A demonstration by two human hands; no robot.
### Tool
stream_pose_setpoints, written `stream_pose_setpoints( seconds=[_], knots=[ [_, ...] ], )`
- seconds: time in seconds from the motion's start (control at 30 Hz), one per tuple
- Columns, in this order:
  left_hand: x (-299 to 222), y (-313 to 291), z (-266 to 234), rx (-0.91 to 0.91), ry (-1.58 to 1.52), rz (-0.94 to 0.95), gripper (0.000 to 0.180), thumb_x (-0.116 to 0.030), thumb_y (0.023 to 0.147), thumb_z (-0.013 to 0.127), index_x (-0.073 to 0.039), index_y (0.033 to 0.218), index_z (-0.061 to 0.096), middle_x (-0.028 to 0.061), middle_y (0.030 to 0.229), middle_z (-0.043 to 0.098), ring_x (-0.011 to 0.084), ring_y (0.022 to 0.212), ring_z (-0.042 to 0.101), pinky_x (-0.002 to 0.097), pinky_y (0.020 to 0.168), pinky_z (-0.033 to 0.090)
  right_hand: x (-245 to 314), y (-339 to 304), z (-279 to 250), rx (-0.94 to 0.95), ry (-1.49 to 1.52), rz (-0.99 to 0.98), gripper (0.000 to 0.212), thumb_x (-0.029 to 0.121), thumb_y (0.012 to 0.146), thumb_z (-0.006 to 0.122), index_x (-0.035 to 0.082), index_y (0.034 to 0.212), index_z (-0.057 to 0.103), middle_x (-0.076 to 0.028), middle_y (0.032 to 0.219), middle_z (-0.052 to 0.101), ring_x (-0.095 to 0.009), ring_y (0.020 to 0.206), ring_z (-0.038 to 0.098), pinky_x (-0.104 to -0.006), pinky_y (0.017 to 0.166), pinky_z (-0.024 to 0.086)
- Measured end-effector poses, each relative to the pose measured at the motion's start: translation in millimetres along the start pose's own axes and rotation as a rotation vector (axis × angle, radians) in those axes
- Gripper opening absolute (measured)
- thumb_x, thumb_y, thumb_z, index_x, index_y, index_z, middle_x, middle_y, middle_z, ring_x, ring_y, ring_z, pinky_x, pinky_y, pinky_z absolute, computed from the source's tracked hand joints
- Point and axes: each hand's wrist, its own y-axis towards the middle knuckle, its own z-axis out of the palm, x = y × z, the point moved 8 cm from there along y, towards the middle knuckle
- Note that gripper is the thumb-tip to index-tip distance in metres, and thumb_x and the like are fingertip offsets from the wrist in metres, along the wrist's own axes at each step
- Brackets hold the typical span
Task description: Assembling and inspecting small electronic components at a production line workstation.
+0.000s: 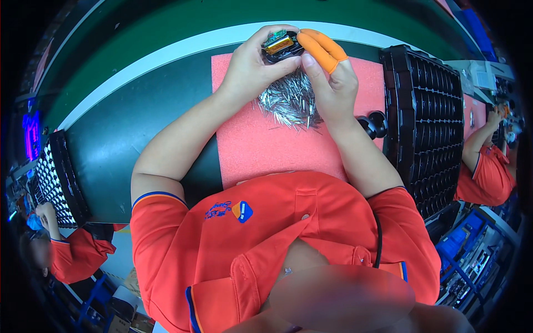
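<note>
My left hand (252, 64) grips a small black housing (282, 47) with a green circuit board and an orange part showing on top. My right hand (331, 75) meets it from the right; two of its fingers wear orange finger cots (322, 49) and press against the housing's right side. Both hands hover over a heap of several thin shiny metal pins (288, 100) lying on a pink foam mat (266, 150).
A tall stack of black slotted trays (427, 111) stands right of the mat, with small black parts (375, 123) beside it. Another black tray (58, 177) with white pieces sits at the far left. A dark conveyor belt (139, 122) runs under the mat. Co-workers in orange shirts work on both sides.
</note>
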Motion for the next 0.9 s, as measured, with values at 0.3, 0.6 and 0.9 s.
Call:
stream_pose_setpoints(
  seconds=[0.3, 0.6, 0.9],
  knots=[
    [3, 4, -7, -0.057, 0.092, -0.05, 0.05, -0.016, 0.078, 0.076, -0.003, 0.12, 0.053, 0.0077, 0.109, 0.061, 0.0129, 0.099, 0.06, 0.026, 0.086, 0.049, 2, 4, 3, 0.03, -0.084, -0.049, 0.03, 0.01, 0.089, 0.059, 0.001, 0.118, 0.062, -0.013, 0.121, 0.059, -0.021, 0.105, 0.057, -0.031, 0.092, 0.044],
    [-19, 40, -75, -0.283, 0.817, 0.107, 0.058, -0.033, 0.073, 0.08, -0.004, 0.114, 0.05, 0.0139, 0.102, 0.063, 0.0235, 0.094, 0.063, 0.0334, 0.082, 0.051, -31, 1, -19, -0.151, 0.23, 0.201, 0.044, 0.008, 0.094, 0.051, 0.0, 0.136, 0.039, -0.012, 0.127, 0.053, -0.012, 0.103, 0.054, -0.0252, 0.092, 0.042],
    [36, 96, -251, -0.461, 1.412, -0.084, 0.071, -0.057, 0.079, 0.063, 0.001, 0.12, 0.059, 0.0246, 0.119, 0.058, 0.0357, 0.114, 0.054, 0.0414, 0.097, 0.042, -18, -3, 3, 0.019, 0.146, 0.191, 0.023, 0.012, 0.094, 0.056, -0.001, 0.112, 0.062, -0.008, 0.092, 0.069, -0.009, 0.078, 0.063, -0.0236, 0.071, 0.052]
  ],
)
